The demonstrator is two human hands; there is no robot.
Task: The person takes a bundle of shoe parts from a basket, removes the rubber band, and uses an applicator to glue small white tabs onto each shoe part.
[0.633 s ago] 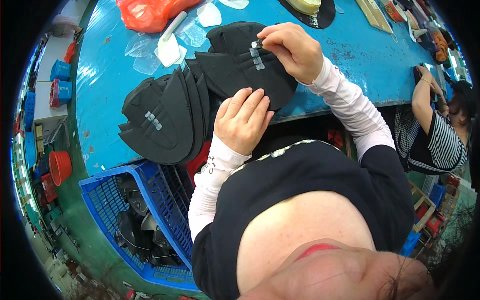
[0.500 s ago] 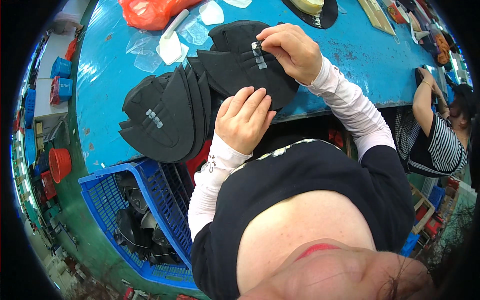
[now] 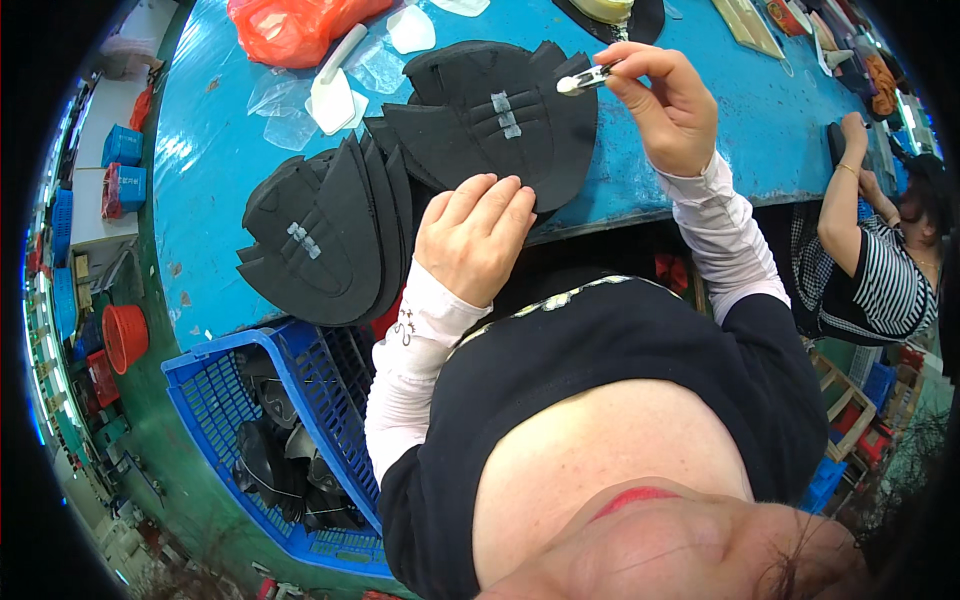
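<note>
My right hand (image 3: 680, 115) is raised above the table, pinching a small dark clip-like tool with a white blob at its tip (image 3: 575, 84). Below it lies a stack of black foam-like cut pieces (image 3: 450, 75); a wet-looking whitish strip (image 3: 506, 115) crosses slits in the top piece. My left hand (image 3: 475, 235) lies flat with its fingers extended on the near edge of that stack; its thumb is hidden. To the left rests a second pile of similar black pieces (image 3: 320, 265), fanned at its right side, with a whitish strip on top.
A blue plastic crate (image 3: 205, 375) holding dark parts stands below the table's front left. On the blue table (image 3: 215, 115) are a red plastic bag (image 3: 290, 30), clear film and a white-handled tool (image 3: 335, 100). At right, another person (image 3: 880, 270) works at the table.
My right hand has lifted off the black piece and moved right, bringing the tool away from the whitish strip. The left hand stays by the near edge, shifted slightly left.
</note>
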